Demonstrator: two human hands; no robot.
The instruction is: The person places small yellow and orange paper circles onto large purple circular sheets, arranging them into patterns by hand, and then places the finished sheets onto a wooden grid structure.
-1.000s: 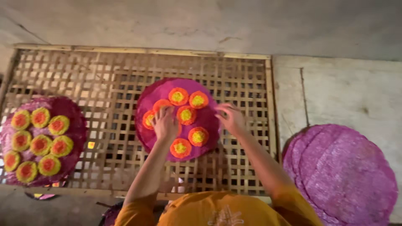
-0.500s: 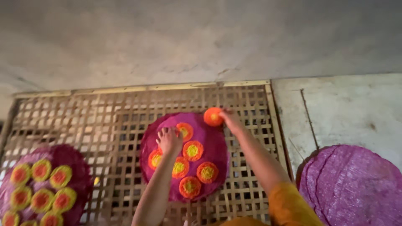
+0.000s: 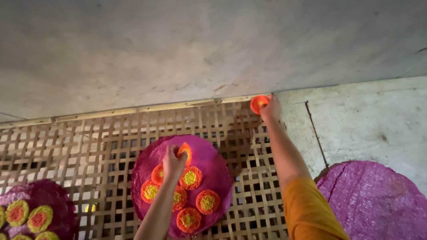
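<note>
Our right hand (image 3: pixel 270 108) pinches an orange disc (image 3: pixel 257 104) at the lattice's (image 3: pixel 89 146) far corner — our left hand (image 3: pixel 173 162) pinches another disc (image 3: pixel 184 152) over the magenta round (image 3: pixel 213 164).

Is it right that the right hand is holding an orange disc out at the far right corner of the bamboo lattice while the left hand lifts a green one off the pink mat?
Not quite: in the head view the disc in the left hand is orange, not green. The rest stands.
</note>
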